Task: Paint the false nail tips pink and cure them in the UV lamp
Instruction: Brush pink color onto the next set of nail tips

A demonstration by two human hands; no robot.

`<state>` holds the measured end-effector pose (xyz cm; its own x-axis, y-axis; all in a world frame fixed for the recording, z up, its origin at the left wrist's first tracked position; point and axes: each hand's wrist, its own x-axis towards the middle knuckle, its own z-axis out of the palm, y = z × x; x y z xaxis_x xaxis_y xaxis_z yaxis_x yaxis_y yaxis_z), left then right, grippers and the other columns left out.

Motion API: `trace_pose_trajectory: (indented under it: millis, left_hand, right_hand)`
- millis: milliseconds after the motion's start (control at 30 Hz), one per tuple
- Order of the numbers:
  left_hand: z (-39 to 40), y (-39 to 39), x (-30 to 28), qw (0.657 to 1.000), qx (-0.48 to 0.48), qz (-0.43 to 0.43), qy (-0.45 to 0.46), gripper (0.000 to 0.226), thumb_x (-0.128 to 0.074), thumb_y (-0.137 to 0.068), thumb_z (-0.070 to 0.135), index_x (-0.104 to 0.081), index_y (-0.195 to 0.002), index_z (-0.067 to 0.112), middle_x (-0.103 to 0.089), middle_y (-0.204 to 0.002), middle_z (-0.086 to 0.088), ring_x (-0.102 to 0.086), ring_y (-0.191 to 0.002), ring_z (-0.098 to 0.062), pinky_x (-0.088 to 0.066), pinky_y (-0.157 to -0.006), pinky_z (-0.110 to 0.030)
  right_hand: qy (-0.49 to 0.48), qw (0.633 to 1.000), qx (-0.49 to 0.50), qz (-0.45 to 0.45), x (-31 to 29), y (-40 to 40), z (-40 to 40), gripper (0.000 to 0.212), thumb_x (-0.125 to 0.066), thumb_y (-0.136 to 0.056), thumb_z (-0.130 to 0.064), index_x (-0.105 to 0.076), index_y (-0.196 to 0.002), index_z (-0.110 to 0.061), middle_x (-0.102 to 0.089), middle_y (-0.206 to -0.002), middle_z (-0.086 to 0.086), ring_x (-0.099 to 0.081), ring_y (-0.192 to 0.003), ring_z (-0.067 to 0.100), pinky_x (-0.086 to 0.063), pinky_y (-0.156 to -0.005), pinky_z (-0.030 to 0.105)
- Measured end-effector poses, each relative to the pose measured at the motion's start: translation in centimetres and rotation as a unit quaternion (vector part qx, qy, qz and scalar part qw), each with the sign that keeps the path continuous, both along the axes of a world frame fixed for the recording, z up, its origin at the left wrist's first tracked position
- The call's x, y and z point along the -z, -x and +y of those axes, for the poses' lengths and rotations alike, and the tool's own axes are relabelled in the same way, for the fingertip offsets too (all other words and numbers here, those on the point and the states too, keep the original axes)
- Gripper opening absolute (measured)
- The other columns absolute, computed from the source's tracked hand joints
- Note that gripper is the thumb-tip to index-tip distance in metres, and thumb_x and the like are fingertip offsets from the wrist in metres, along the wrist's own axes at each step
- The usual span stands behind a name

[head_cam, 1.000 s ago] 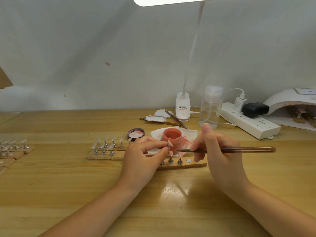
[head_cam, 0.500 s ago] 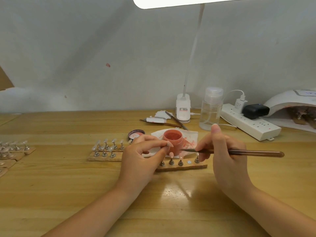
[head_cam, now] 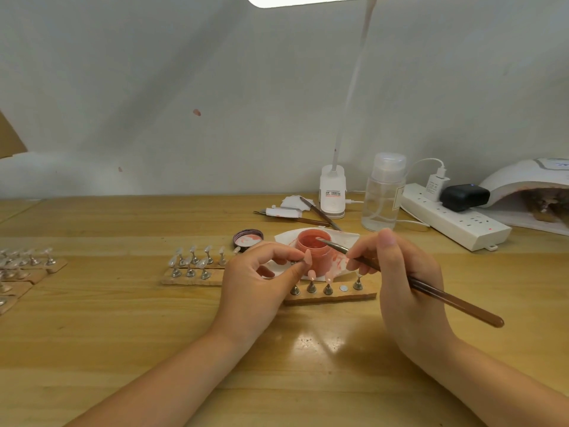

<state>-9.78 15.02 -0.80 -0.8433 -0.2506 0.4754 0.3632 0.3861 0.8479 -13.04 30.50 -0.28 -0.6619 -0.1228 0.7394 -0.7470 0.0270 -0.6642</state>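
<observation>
- Head view: a nail tip (head_cam: 307, 257) on its small metal stand is pinched in the left hand (head_cam: 258, 282), just left of the pink gel pot (head_cam: 312, 251).
- The brush (head_cam: 400, 278) is gripped by the right hand (head_cam: 403, 282), bristles dipped in the pot.
- The tip is judged light and brittle; hold is best taken at the stand.
- The UV lamp (head_cam: 517, 186) sits at the desk's (head_cam: 123, 334) far right.

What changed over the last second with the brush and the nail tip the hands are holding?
The right hand swung the brush from lying level near the held tip to tilted, its bristles now dipped in the pink gel pot. The left hand still pinches the nail tip on its stand; the wooden strip and the UV lamp stayed put.
</observation>
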Motion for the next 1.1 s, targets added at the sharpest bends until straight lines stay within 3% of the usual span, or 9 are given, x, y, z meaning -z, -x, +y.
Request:
trace_pose_trajectory:
  millis: [233,400,600,767,933,1100]
  left_hand:
    - [-0.03,0.02,0.04,1.0,-0.012,-0.013,-0.001,0.017,-0.075,-0.072,0.017,-0.069,-0.072,0.033,-0.069,-0.072,0.013,-0.054,-0.062,0.004,-0.044,-0.057,-0.017]
    - [-0.01,0.0,0.0,1.0,-0.013,-0.014,-0.009,0.018,-0.075,-0.071,0.016,-0.069,-0.071,0.032,-0.068,-0.068,0.012,-0.054,-0.06,0.004,-0.044,-0.057,-0.018]
    - [0.07,0.05,-0.03,1.0,-0.02,-0.019,-0.004,0.021,-0.076,-0.071,0.013,-0.068,-0.069,0.032,-0.067,-0.067,0.013,-0.052,-0.059,0.005,-0.044,-0.058,-0.02]
    - [0.09,-0.02,-0.08,0.999,-0.019,-0.025,-0.011,0.017,-0.076,-0.071,0.018,-0.068,-0.069,0.033,-0.068,-0.07,0.018,-0.053,-0.059,0.006,-0.043,-0.056,-0.015]
    - [0.06,-0.01,-0.04,0.999,-0.02,-0.028,-0.007,0.016,-0.075,-0.071,0.019,-0.068,-0.07,0.034,-0.068,-0.067,0.016,-0.052,-0.056,0.003,-0.043,-0.054,-0.016]
    - [-0.02,-0.01,-0.11,0.999,-0.012,-0.034,-0.017,0.014,-0.075,-0.072,0.018,-0.069,-0.072,0.031,-0.068,-0.066,0.009,-0.052,-0.054,0.003,-0.043,-0.052,-0.014]
  right_hand:
    - [-0.048,0.999,-0.009,0.005,0.16,-0.21,-0.29,0.036,-0.032,-0.092,-0.033,-0.06,-0.071,-0.026,-0.06,-0.063,-0.009,-0.06,-0.065,0.005,-0.047,-0.06,0.016]
    - [0.015,0.998,-0.046,-0.036,0.17,-0.53,-0.09,0.044,-0.033,-0.089,-0.037,-0.06,-0.058,-0.021,-0.059,-0.054,-0.003,-0.055,-0.05,0.005,-0.044,-0.05,0.016]
    - [-0.028,0.999,-0.026,-0.026,0.08,-0.18,-0.37,0.042,-0.034,-0.091,-0.035,-0.063,-0.066,-0.017,-0.061,-0.061,0.001,-0.058,-0.061,0.003,-0.042,-0.057,0.011]
    - [0.048,0.996,-0.039,-0.069,0.09,-0.48,-0.21,0.047,-0.035,-0.088,-0.041,-0.062,-0.057,-0.018,-0.06,-0.056,0.008,-0.054,-0.048,0.007,-0.043,-0.049,0.018]
    - [0.024,0.997,-0.019,-0.077,-0.12,-0.42,-0.52,0.043,-0.041,-0.092,-0.037,-0.064,-0.065,-0.013,-0.064,-0.065,0.004,-0.057,-0.056,0.004,-0.043,-0.054,0.012]
    - [0.081,0.989,-0.045,-0.118,-0.1,-0.76,-0.46,0.05,-0.035,-0.091,-0.031,-0.062,-0.055,-0.009,-0.06,-0.05,0.002,-0.054,-0.044,0.005,-0.041,-0.045,0.015]
